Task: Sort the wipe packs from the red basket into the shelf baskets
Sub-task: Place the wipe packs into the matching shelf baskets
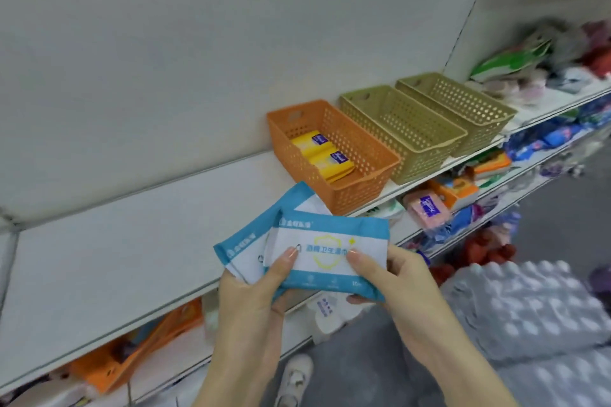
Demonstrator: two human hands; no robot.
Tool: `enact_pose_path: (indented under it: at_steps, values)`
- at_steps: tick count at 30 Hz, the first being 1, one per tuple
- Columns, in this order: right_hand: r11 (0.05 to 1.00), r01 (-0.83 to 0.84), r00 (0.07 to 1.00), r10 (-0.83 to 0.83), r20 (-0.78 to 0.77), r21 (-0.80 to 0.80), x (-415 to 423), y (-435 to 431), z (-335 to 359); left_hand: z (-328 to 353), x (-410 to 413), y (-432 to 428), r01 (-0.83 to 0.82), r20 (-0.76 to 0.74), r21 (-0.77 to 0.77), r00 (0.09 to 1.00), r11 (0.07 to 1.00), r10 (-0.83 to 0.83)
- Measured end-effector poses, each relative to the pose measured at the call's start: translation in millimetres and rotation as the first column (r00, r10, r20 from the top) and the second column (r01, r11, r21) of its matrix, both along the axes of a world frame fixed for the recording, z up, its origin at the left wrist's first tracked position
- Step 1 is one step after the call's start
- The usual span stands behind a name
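Note:
Two blue-and-white wipe packs overlap in front of the shelf edge. My left hand (253, 291) grips both, thumb on the front pack (325, 254), with the back pack (254, 235) fanned out to the left. My right hand (393, 281) pinches the front pack's right end, thumb on top and fingers beneath. On the shelf stand an orange basket (370, 155) holding two yellow wipe packs (322, 154), and two olive-green baskets (426, 132) (476, 102) that look empty. The red basket is not in view.
The white shelf board (115, 235) runs left to right with a white back panel behind. Lower shelves hold mixed packets (439, 205). Cluttered goods (545, 63) sit on the shelf at the right. Wrapped bottle packs (535, 307) stand on the floor at the right. A white shoe (294, 377) is below.

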State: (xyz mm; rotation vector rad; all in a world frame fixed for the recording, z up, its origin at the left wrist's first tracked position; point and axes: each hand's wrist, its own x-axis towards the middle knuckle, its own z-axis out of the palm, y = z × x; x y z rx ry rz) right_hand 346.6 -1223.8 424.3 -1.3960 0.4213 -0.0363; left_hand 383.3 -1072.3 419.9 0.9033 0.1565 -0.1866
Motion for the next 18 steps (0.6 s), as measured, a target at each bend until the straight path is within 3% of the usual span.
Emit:
enact_pose_path:
  at_steps: [3,11,16,18]
  values:
    - [0.999,-0.037,0.999,0.037,-0.004,0.008,45,-26,2,-3,47,-27,0.030,0.014,0.004,0.999,1.000,-0.030]
    - [0.984,0.073,0.994,-0.085,0.073,0.162,130,-115,17,14,153,-107,0.130,0.102,0.071,0.985,0.989,-0.137]
    - [0.991,0.074,0.988,-0.087,0.129,0.108,168,-174,17,12,187,-158,0.125,0.046,0.077,0.991,0.989,-0.129]
    - [0.978,0.181,0.975,-0.193,0.114,0.104,191,-206,13,8,201,-174,0.101,0.033,0.070,0.994,0.992,-0.103]
